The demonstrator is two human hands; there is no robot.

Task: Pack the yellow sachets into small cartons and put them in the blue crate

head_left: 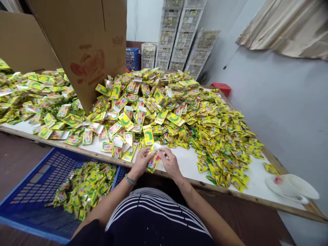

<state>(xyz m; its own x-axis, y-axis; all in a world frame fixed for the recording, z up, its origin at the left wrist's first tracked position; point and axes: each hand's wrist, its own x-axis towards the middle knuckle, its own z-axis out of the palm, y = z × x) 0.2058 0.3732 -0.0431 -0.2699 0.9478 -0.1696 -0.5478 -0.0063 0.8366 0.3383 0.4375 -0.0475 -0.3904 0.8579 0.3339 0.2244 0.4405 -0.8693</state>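
Head view: the table spreads out before me, its smooth white top framed by a rough wooden rim. A flat, painted wall rises past its right side. Beyond its far side, tall columns of pale slatted crates lean in my view, yellowish contents showing through the slots. Across the table's left and middle sprawls a heap of small cartons, glossy, flat-sided and printed yellow, green and red, many with white card flaps sticking up. A stiff brown cardboard panel with a faded red print stands over that part of the table, one corner dipping among the cartons. On the table's right half lies a mound of shiny, crinkled, pillow-shaped sachets. A limp, creased beige curtain hangs above the table's right end. Below the table's near edge, toward the left, sits a blue plastic basket with lattice sides, yellow sachets piled inside. At the table's right corner rests a smooth white scoop with a reddish mark.

My hands are close together at the middle of the table's near edge, both closed on one carton: my left hand grips its printed body, and my right hand pinches near its white flap. Round beads form the bracelet on my left wrist.
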